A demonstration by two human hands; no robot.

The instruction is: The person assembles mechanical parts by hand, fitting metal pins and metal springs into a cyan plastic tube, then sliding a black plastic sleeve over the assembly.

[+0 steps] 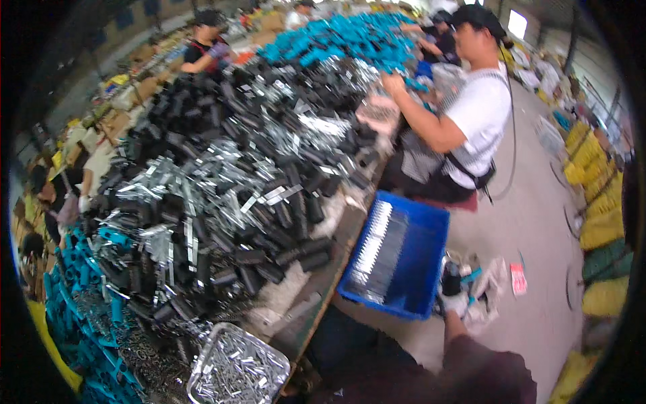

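Observation:
My right hand (455, 304) reaches down past a dark red sleeve to a small cluster of things on the floor: a black bottle (449, 277), some teal pieces and a clear wrapper (491, 286). It is at the bottle's base, and blur hides whether the fingers grip anything. My left hand is out of the picture. A blue crate (431, 269) stands just left of the hand and holds rows of silver and black pieces. The table (316, 306) to the left carries a big heap of black sleeves (269, 249) and silver metal strips (222, 195).
A metal tray (235, 370) of small silver parts sits at the table's near corner. Teal handles (81, 303) pile up at the near left and at the far end. A person in a white shirt (481, 111) works at the table's far right. Yellow sacks (602, 225) line the right side.

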